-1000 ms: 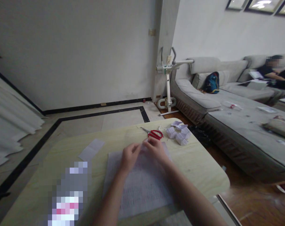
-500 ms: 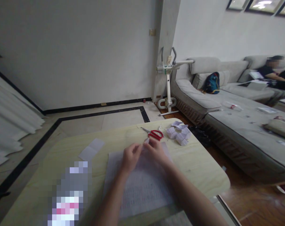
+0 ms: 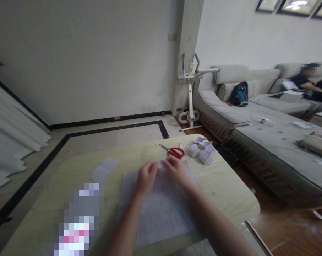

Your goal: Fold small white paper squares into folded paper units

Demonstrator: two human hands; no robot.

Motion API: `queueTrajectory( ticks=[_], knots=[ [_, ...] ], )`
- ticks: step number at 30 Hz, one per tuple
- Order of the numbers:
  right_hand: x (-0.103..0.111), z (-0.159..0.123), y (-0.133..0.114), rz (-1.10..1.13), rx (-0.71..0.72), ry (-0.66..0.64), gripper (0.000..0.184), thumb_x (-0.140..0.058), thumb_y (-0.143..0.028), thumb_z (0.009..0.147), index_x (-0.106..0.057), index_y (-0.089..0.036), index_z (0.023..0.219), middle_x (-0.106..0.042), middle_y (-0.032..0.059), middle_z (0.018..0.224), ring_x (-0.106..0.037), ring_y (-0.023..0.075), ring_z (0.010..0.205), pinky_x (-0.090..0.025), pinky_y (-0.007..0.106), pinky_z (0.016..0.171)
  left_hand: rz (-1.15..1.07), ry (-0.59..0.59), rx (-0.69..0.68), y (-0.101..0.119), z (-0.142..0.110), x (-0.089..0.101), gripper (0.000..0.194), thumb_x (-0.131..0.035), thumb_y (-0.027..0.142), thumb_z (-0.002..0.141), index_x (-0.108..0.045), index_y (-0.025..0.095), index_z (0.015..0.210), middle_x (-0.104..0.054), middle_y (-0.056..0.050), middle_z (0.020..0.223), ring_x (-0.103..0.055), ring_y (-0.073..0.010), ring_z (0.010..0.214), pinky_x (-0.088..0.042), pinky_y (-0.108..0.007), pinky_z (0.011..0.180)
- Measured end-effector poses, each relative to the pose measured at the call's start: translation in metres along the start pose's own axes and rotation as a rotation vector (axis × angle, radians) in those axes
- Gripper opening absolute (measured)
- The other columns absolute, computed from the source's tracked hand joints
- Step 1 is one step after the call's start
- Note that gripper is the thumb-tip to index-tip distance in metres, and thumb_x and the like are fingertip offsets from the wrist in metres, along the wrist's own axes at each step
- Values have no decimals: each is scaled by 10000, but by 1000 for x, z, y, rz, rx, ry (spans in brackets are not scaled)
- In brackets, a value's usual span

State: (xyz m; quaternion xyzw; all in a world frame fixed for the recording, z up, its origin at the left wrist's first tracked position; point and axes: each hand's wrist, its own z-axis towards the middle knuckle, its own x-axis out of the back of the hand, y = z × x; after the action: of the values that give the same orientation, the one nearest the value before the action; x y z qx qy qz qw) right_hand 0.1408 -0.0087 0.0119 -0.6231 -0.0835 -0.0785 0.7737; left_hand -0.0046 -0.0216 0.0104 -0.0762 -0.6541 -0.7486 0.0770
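Observation:
Between my hands is a small piece of folded white paper point(image 3: 162, 164), partly hidden by the fingers. My left hand point(image 3: 147, 175) pinches its left side, and my right hand point(image 3: 174, 168) pinches it from the right. Both hands hover over a large printed sheet point(image 3: 163, 217) lying on the table. Just beyond my right hand lie scissors with red handles point(image 3: 176, 153), blades pointing left. Several folded paper pieces point(image 3: 203, 151) sit in a cluster to their right. A creased blank slip of paper point(image 3: 104, 169) rests on the left.
The pale wooden table point(image 3: 224, 188) has rounded corners. A blurred-out object point(image 3: 75, 224) stands at its left front. Beyond are an exercise machine point(image 3: 190, 96), a grey sofa point(image 3: 278, 142) with a blue backpack point(image 3: 240, 94), and a seated person point(image 3: 307, 83).
My hands have drawn slightly apart, and more of the small white paper shows between the fingers. The scissors and the other papers stay where they were.

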Motion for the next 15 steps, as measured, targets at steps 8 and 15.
queueTrajectory(
  ticks=[8, 15],
  knots=[
    [-2, -3, -4, 11, -41, -8, 264, -523, -365, 819, -527, -167, 644, -505, -10, 601, -458, 117, 568, -326, 228, 517, 84, 33, -70, 7, -1, 2, 305, -491, 413, 835, -592, 164, 691, -571, 14, 564, -550, -126, 529, -416, -213, 537],
    [-4, -3, -1, -105, 82, -21, 233, -497, -312, 834, -490, -176, 644, -492, -1, 663, -468, 135, 651, -349, 248, 598, 33, 58, -29, 6, 1, 2, 309, -506, 424, 823, -598, 155, 700, -597, -2, 588, -569, -133, 544, -433, -210, 526]
  ],
)
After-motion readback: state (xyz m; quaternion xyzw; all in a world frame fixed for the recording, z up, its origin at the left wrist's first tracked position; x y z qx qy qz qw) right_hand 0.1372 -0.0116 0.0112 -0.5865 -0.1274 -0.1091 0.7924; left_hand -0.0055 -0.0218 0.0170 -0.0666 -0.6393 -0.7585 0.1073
